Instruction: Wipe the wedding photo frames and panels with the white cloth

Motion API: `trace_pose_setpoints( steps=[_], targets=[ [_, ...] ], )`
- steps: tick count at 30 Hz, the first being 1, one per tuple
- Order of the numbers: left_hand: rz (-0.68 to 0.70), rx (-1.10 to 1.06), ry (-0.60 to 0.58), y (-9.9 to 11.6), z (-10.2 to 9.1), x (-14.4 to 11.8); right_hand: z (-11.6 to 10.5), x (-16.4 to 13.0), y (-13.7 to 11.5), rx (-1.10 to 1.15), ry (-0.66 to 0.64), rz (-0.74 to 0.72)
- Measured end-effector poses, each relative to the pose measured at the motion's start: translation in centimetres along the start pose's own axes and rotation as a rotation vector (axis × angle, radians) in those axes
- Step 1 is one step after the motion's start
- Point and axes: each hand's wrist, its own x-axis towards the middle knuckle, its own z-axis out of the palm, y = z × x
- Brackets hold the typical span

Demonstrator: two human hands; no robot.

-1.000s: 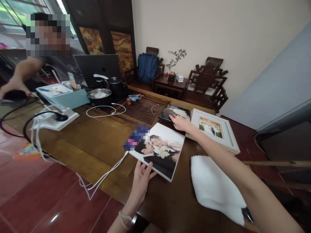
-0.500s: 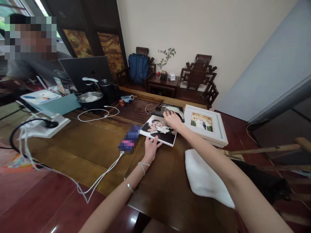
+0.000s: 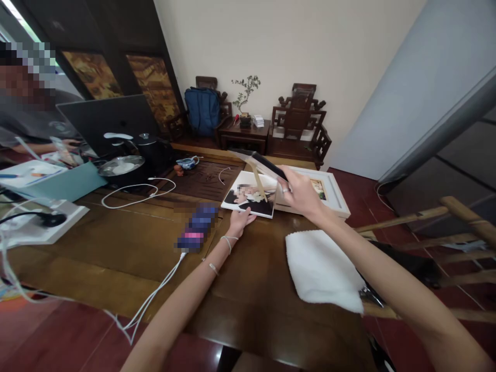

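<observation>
One white-edged photo panel (image 3: 230, 199) lies face up at the near side of the tea tray (image 3: 209, 173); whether it rests fully on the desk (image 3: 240, 305), I cannot tell. The left hand (image 3: 241, 221) is closed on its near edge. It looks stiff and light, with a smooth face likely to smudge or slip, so the rim seems the best hold. The right hand (image 3: 302, 192) pinches the end of one dark panel (image 3: 271, 166), tilted up above the first; probably rigid, with corners that may scratch. So, two panels in all. Just beside them sits one white frame (image 3: 336, 190), deeper and presumably heavier. Nearer is one soft white cloth (image 3: 320, 268). Beyond stand two wooden chairs (image 3: 300, 111), one bearing a blue backpack (image 3: 202, 111).
</observation>
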Motion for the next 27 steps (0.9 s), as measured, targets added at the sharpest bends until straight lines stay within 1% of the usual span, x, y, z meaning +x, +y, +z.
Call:
trace_pose_setpoints(
  steps=[2, 4, 6, 9, 11, 12, 14, 16, 17, 18, 19, 20, 21, 22, 23, 24, 25, 27],
  targets=[
    [-0.012, 0.034, -0.015, 0.1, 0.2, 0.4, -1.9, -2.3, -0.7, 0.048, 0.098, -0.012],
    [-0.027, 0.079, -0.032, 0.2, 0.4, 0.8, -3.4, -4.5, -1.5, 0.053, 0.155, -0.025],
    [-0.038, 0.133, -0.041, 0.5, 0.6, 1.1, -4.5, -6.5, -2.1, 0.042, 0.195, -0.044],
    [-0.054, 0.216, -0.064, 1.4, 0.9, 1.1, -5.5, -9.4, -2.7, 0.028, 0.206, -0.081],
    [-0.051, 0.27, -0.091, 2.1, 1.0, 0.2, -6.0, -11.2, -3.0, 0.032, 0.186, -0.113],
    [-0.042, 0.296, -0.104, 2.4, 1.0, -0.8, -6.3, -12.1, -3.2, 0.035, 0.179, -0.125],
    [-0.008, 0.337, -0.141, 2.9, 0.8, -4.1, -6.9, -13.7, -3.9, 0.05, 0.173, -0.151],
    [0.034, 0.353, -0.216, 3.1, 0.3, -9.1, -7.3, -15.0, -4.9, 0.075, 0.163, -0.182],
    [0.076, 0.346, -0.28, 3.1, 0.0, -12.1, -7.4, -15.6, -5.5, 0.086, 0.159, -0.2],
    [0.175, 0.338, -0.415, 3.0, -0.4, -15.2, -7.4, -16.0, -6.1, 0.089, 0.157, -0.219],
    [0.254, 0.337, -0.508, 3.0, -0.9, -18.2, -7.2, -16.4, -6.8, 0.082, 0.159, -0.236],
    [0.303, 0.342, -0.54, 2.9, -1.2, -21.0, -6.9, -16.7, -7.5, 0.067, 0.161, -0.251],
    [0.309, 0.352, -0.561, 2.7, -1.5, -23.4, -6.5, -17.0, -8.1, 0.048, 0.16, -0.264],
    [0.303, 0.338, -0.553, 2.4, -1.7, -25.3, -5.9, -17.3, -8.8, 0.029, 0.156, -0.277],
    [0.277, 0.321, -0.542, 2.0, -1.9, -26.7, -5.3, -17.5, -9.4, 0.015, 0.151, -0.285],
    [0.257, 0.29, -0.475, 1.4, -1.9, -27.6, -4.6, -17.8, -10.0, 0.008, 0.15, -0.288],
    [0.254, 0.24, -0.343, 0.6, -1.9, -28.0, -3.9, -18.0, -10.5, 0.008, 0.152, -0.288],
    [0.262, 0.148, -0.057, -1.2, -2.1, -28.1, -2.9, -18.4, -11.7, 0.017, 0.156, -0.29]
  ],
)
